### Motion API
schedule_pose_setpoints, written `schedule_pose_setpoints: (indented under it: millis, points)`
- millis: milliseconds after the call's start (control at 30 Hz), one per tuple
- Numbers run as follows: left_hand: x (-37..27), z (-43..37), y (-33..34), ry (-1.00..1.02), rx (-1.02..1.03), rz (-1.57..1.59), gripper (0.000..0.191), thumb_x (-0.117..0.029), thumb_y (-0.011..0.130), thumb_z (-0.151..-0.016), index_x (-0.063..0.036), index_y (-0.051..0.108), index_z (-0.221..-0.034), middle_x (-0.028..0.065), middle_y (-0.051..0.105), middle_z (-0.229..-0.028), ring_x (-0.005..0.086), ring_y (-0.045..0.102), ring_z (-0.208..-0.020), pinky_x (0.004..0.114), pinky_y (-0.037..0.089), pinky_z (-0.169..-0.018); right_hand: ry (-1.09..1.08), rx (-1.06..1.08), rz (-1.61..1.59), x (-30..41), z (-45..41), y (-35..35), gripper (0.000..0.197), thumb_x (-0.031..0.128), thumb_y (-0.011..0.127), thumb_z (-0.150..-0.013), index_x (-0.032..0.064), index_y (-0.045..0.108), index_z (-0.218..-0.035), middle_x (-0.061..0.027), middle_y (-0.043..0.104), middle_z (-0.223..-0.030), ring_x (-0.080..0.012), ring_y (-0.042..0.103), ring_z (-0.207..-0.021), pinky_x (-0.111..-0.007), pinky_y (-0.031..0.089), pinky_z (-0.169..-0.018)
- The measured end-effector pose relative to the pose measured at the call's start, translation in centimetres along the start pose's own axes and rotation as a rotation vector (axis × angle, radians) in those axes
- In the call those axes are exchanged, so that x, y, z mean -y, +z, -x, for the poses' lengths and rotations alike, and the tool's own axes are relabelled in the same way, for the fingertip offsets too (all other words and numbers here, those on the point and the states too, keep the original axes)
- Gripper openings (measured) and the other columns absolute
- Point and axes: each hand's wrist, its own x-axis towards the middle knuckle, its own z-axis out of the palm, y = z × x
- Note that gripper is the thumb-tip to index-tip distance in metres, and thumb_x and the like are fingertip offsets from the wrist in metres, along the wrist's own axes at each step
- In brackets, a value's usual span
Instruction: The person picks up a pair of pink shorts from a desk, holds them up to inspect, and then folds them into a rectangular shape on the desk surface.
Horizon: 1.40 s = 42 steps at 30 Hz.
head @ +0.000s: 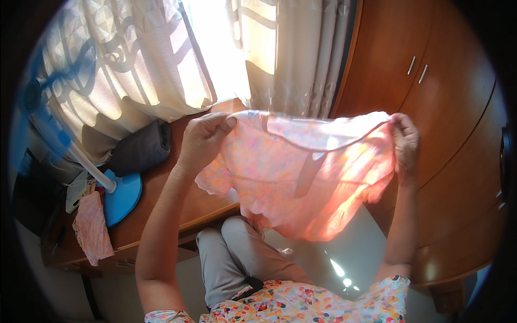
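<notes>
A pink patterned short-sleeved top [278, 173] hangs spread out between my hands, above my knees. My left hand [208, 135] pinches it at one shoulder, thumb on top. At the other shoulder, my right hand [405, 139] grips the cloth. The wide neckline curves between the two hands, and sunlight shines through the lower part. Another piece of pink patterned cloth [93, 228] hangs over the desk's edge at the left. Beyond my left hand, a folded dark grey cloth item [141, 149] lies on the desk near the curtain.
A fan with a blue base [123, 198] and white pole stands on the wooden desk [161, 202]. Light curtains [133, 60] hang at a bright window behind it. Wooden wardrobe doors [448, 101] with metal handles rise at the right. A dark screen-like panel [34, 194] is at far left.
</notes>
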Motion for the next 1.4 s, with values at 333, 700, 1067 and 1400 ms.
schedule_pose_setpoints:
  millis: [333,700,1067,1400]
  points:
    - [-0.2,4.6,7.7,0.365,0.232,-0.059,0.006,-0.002,0.057,-0.077,-0.0027,0.060,-0.083,0.0112,0.058,-0.069,0.0247,0.054,-0.052,0.030,0.042,-0.049,0.090,-0.319,0.645,-4.0,7.4,-4.3,0.013,0.016,0.055,-0.085,0.0047,0.054,-0.092,-0.0047,0.059,-0.080,-0.0167,0.055,-0.072,-0.028,0.046,-0.069]
    - [0.3,3.1,5.1,-0.165,0.108,0.201,0.013,-0.008,0.059,-0.082,0.0015,0.063,-0.089,0.0078,0.058,-0.070,0.0131,0.051,-0.058,0.027,0.043,-0.056,0.161,-0.316,0.212,-5.6,3.9,-2.8,0.011,0.005,0.049,-0.089,0.0034,0.057,-0.082,-0.0002,0.058,-0.075,-0.0088,0.050,-0.072,-0.024,0.043,-0.069]
    - [0.8,5.6,3.3,-0.550,0.091,0.543,0.011,-0.009,0.062,-0.082,0.0017,0.062,-0.084,-0.0046,0.052,-0.068,0.0042,0.043,-0.061,0.022,0.036,-0.051,0.197,-0.114,0.302,-4.3,3.8,-0.2,0.011,-0.003,0.048,-0.084,0.0009,0.057,-0.080,0.0002,0.054,-0.075,-0.0085,0.049,-0.074,-0.023,0.042,-0.071]
    - [-6.0,6.6,4.3,-0.479,0.344,0.812,0.015,-0.009,0.064,-0.082,0.0019,0.068,-0.091,-0.0042,0.062,-0.077,0.0015,0.048,-0.063,0.018,0.042,-0.055,-0.070,-0.304,0.643,-8.1,3.2,-0.6,0.007,0.001,0.062,-0.078,0.0016,0.065,-0.084,-0.0008,0.056,-0.072,-0.0129,0.053,-0.070,-0.025,0.043,-0.066]
